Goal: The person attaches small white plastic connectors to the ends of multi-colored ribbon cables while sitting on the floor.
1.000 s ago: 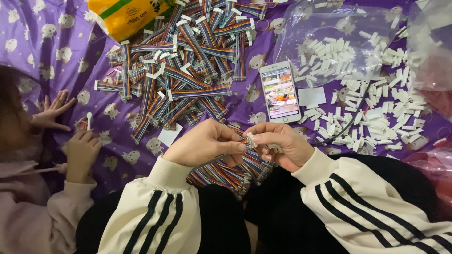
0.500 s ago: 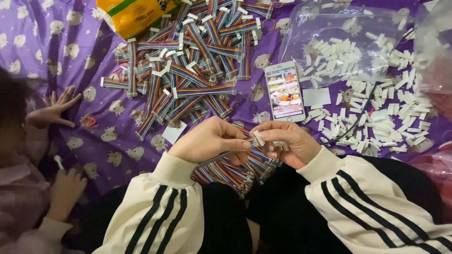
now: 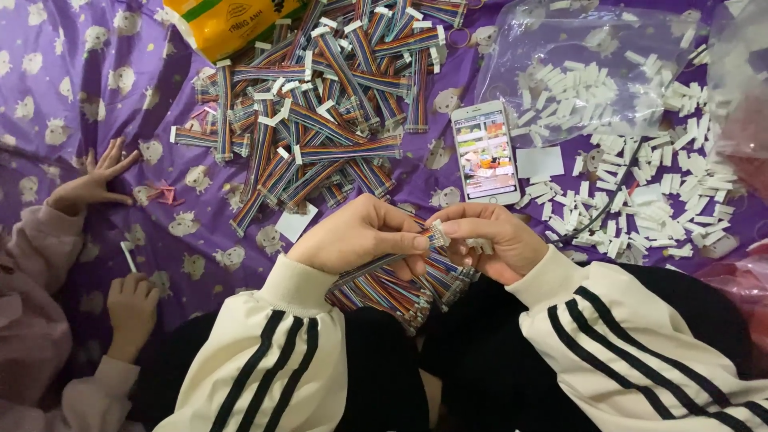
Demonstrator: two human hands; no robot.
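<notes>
At frame centre, left hand [image 3: 360, 236] and right hand [image 3: 488, 240] pinch a limp, light ribbon cable [image 3: 376, 266] by its stiff white connector [image 3: 438, 234], likely the surest hold.

A single head-worn view is given, aimed steeply down from close above the wearer's lap (no second view), with the purple cloth [image 3: 120, 48] seen beyond.

I count one white smartphone [image 3: 485, 154], one yellow plastic packet [image 3: 232, 24], two clear plastic bags [image 3: 552, 48], and rainbow ribbon cables [image 3: 320, 104] and small white plastic connectors [image 3: 640, 184] beyond counting.
</notes>
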